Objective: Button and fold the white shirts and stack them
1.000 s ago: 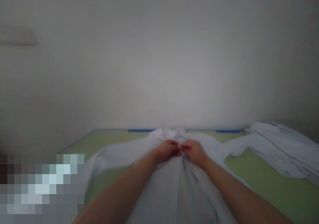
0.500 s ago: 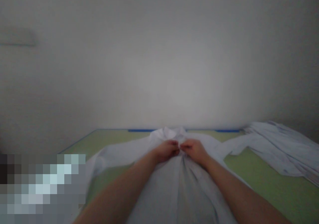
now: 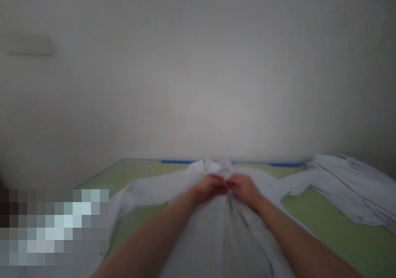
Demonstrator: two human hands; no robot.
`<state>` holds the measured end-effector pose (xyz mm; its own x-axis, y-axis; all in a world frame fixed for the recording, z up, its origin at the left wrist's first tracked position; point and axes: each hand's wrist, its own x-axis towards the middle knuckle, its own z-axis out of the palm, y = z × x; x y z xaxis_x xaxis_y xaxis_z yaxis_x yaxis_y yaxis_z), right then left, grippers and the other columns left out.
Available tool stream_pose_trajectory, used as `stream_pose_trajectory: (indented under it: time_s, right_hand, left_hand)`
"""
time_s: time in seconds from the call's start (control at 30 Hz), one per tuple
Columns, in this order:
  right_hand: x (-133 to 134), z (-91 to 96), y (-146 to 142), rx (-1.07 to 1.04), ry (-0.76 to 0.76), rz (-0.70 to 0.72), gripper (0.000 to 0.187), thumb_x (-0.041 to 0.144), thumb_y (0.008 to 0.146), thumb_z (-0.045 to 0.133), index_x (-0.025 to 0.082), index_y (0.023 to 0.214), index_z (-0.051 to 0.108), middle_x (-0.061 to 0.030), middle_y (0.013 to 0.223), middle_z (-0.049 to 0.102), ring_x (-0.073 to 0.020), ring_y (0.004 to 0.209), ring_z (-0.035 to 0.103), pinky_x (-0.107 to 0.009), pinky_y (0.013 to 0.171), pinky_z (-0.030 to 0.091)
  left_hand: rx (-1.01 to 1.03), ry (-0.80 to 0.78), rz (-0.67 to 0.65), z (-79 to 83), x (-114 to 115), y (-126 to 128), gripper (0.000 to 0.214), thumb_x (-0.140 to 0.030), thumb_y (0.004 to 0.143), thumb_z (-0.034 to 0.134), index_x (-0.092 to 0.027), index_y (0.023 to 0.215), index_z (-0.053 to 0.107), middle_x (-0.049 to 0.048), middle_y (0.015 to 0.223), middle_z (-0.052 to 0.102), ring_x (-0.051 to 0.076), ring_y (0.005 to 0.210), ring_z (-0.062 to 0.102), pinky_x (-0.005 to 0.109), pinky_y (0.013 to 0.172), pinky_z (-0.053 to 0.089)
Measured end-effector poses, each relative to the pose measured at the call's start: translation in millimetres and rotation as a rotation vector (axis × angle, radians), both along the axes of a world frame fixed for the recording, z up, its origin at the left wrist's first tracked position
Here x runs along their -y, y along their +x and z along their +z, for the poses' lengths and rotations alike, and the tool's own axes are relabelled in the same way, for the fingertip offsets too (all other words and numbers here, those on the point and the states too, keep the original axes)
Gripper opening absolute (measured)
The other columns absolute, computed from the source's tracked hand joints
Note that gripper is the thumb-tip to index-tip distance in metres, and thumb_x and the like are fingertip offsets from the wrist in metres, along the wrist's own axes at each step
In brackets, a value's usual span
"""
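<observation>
A white shirt (image 3: 216,236) lies spread on the green table (image 3: 355,241), its collar (image 3: 213,166) toward the far wall. My left hand (image 3: 210,187) and my right hand (image 3: 244,189) meet just below the collar, fingertips touching. Both pinch the shirt's front opening, fingers curled onto the cloth. What lies between the fingertips is too small and blurred to name. One sleeve (image 3: 145,191) stretches out to the left, the other (image 3: 293,185) to the right.
A heap of white garments (image 3: 349,191) lies at the right of the table. Blue tape (image 3: 177,161) marks the table's far edge, against a plain wall. A blurred-out patch (image 3: 52,232) covers the lower left corner.
My two hands have drawn closer together until the fingertips touch. The view has shifted slightly.
</observation>
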<state>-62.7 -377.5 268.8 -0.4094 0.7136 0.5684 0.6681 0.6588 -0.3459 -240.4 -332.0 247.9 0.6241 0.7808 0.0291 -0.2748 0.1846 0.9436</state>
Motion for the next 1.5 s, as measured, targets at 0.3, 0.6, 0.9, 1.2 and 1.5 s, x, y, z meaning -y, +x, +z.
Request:
stream_pose_trajectory:
  time_s: [0.3,0.6,0.9,1.2,1.5]
  right_hand:
    - [-0.7,-0.9,-0.5,-0.033,-0.039,-0.115,0.018,0.031,0.081,0.055,0.022,0.085,0.071,-0.0029,0.084,0.069,-0.0151,0.078,0.060,-0.025,0.075,0.042]
    - [0.0,-0.7,-4.6,-0.059,-0.021,-0.243,0.016,0.024,0.074,0.055,0.018,0.068,0.068,-0.0028,0.067,0.066,-0.0135,0.064,0.056,-0.023,0.063,0.037]
    - [-15.1,-10.9,-1.6,-0.495,-0.482,-0.143,0.008,0.021,0.064,0.052,0.016,0.063,0.058,0.0002,0.055,0.058,-0.0109,0.052,0.050,-0.021,0.052,0.038]
    - [-21.9,-19.1,4.2,-0.604,-0.649,-0.115,0.011,0.028,0.073,0.043,0.018,0.073,0.048,0.0010,0.059,0.057,-0.0073,0.041,0.045,-0.018,0.039,0.031]
    - [-10.3,0.9,0.2,-0.283,-0.687,0.010,0.025,0.036,0.075,0.054,0.014,0.064,0.057,-0.0010,0.058,0.059,-0.0094,0.052,0.051,-0.021,0.052,0.040]
  left_hand:
    - [-0.257,0.292,0.207,-9.8,-8.1,9.2,0.019,-0.030,0.065,0.066,-0.013,0.068,0.059,-0.0004,0.058,0.056,0.010,0.053,0.050,0.024,0.055,0.038]
    - [-0.502,0.534,0.337,-5.8,-7.7,13.2,0.013,-0.029,0.072,0.058,-0.016,0.069,0.057,-0.0003,0.058,0.059,0.011,0.054,0.050,0.022,0.054,0.034]
    - [-0.685,0.795,0.480,8.5,2.1,6.4,0.016,-0.032,0.072,0.058,-0.017,0.072,0.060,0.0014,0.064,0.060,0.013,0.060,0.050,0.023,0.056,0.032]
    - [-1.127,0.776,-0.316,46.5,30.5,-17.4,0.022,-0.040,0.060,0.068,-0.019,0.059,0.065,-0.0012,0.045,0.055,0.012,0.040,0.048,0.023,0.047,0.032]
    - [-1.060,0.969,-0.089,34.9,53.0,-19.4,0.018,-0.028,0.053,0.073,-0.020,0.066,0.065,-0.0022,0.052,0.058,0.011,0.044,0.044,0.023,0.051,0.030]
